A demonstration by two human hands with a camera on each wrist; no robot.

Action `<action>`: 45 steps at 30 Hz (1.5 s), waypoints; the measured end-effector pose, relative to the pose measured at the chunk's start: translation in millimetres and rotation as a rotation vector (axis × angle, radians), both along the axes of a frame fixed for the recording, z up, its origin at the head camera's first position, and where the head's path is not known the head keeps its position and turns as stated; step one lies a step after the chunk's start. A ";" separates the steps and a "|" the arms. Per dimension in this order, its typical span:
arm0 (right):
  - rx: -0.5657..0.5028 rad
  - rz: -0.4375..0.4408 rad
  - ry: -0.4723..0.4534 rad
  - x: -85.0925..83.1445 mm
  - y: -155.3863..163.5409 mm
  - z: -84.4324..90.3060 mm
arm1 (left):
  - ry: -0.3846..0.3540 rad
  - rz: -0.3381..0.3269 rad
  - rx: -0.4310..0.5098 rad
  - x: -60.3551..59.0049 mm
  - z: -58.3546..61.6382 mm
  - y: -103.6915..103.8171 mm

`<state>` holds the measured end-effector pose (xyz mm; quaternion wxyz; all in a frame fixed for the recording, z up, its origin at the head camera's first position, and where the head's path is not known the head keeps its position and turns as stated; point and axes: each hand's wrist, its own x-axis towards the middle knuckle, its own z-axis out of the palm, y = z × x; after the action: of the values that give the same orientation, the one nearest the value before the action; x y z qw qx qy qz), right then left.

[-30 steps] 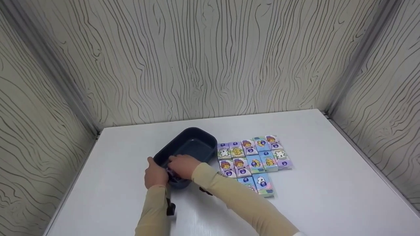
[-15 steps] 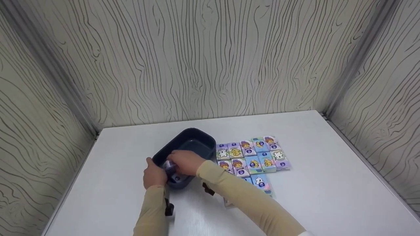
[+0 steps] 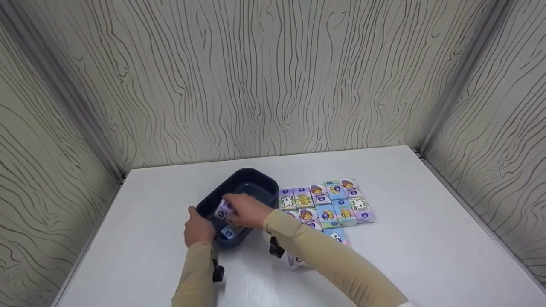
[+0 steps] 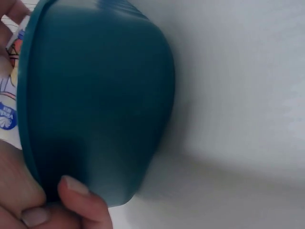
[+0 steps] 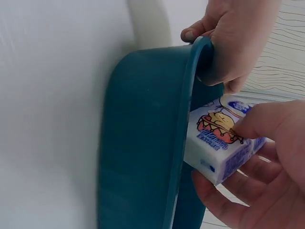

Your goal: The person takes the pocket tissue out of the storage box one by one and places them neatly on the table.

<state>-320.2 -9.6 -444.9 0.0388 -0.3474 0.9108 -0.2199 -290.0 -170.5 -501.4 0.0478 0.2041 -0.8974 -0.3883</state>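
Note:
A dark blue oval tub (image 3: 256, 184) (image 4: 95, 105) (image 5: 143, 143) stands on the white table (image 3: 409, 238). My left hand (image 3: 198, 228) (image 5: 233, 43) grips the tub's near rim, thumb outside. My right hand (image 3: 245, 211) (image 5: 252, 162) holds a small tissue pack (image 3: 224, 209) (image 5: 224, 138) with a cartoon print, just inside the tub. Another pack (image 3: 228, 232) lies at the tub's bottom. Several more packs (image 3: 328, 202) lie in rows right of the tub.
One loose pack (image 3: 295, 261) lies beside my right forearm near the table's front. Wood-grain walls close in the table at the back and on both sides. Black wrist straps (image 3: 275, 247) show on both sleeves.
My right hand has lifted inside the tub, and a pack now shows in its fingers. A pack lies uncovered on the tub floor. The left hand has stayed on the rim.

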 end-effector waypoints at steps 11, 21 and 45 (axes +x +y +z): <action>-0.131 -0.147 -0.110 4.9 38.9 10.9 | 0.001 0.000 -0.011 -4.5 -3.0 5.6; -0.347 -0.296 -0.288 12.8 111.1 26.8 | -0.003 0.007 0.008 1.5 7.5 7.2; -0.456 -0.696 -0.501 91.7 298.0 -11.7 | -0.002 0.000 0.004 3.3 -0.1 1.1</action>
<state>-228.5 288.4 -456.6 0.1037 0.0420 0.8641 -0.4908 -286.7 -169.3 -501.5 0.0466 0.2045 -0.8966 -0.3901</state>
